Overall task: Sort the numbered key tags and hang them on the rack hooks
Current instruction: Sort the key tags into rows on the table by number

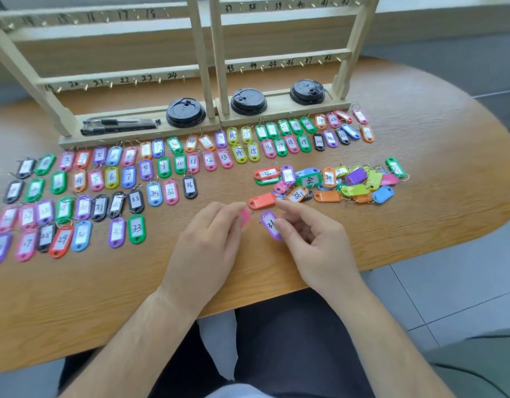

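With the left hand (207, 239) and right hand (314, 239) as the dial's centre, bare table (133, 297) lies open from 3 through 6 to 8 o'clock. Rows of sorted tags (95, 179) fill 9 to 12 o'clock. A loose heap of tags (348, 182) crowds 1 to 2 o'clock, with a red tag (261, 201) just beside the fingertips. Beyond the rows, at 12, the rack (138, 136) bars the way, its base carrying lids (185, 112) and pens (118, 126).
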